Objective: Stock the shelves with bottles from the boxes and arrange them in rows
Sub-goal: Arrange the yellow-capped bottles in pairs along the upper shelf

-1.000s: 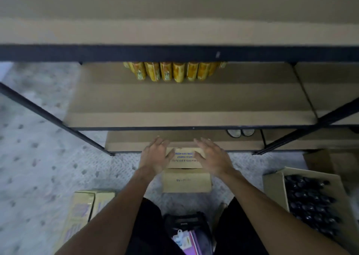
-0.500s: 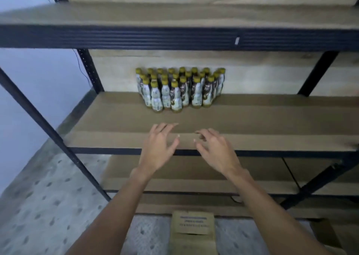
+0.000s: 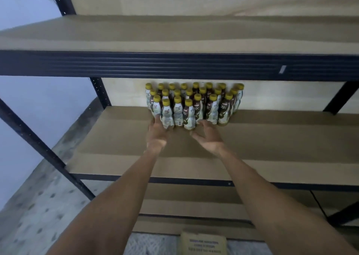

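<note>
Bottles [image 3: 192, 107] look like light, smooth plastic, probably tippy when crowded; best gripped round the waist. Yellow caps, pale labels, dark drink, rows at twelve o'clock on the shelf [image 3: 272, 138]. Left hand [image 3: 156, 136] is flat, fingertips touching the front row; right hand [image 3: 208, 136] is spread and empty.

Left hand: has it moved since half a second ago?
Yes. The left hand went forward across the shelf board, from near its front edge to the front row of bottles.
</note>
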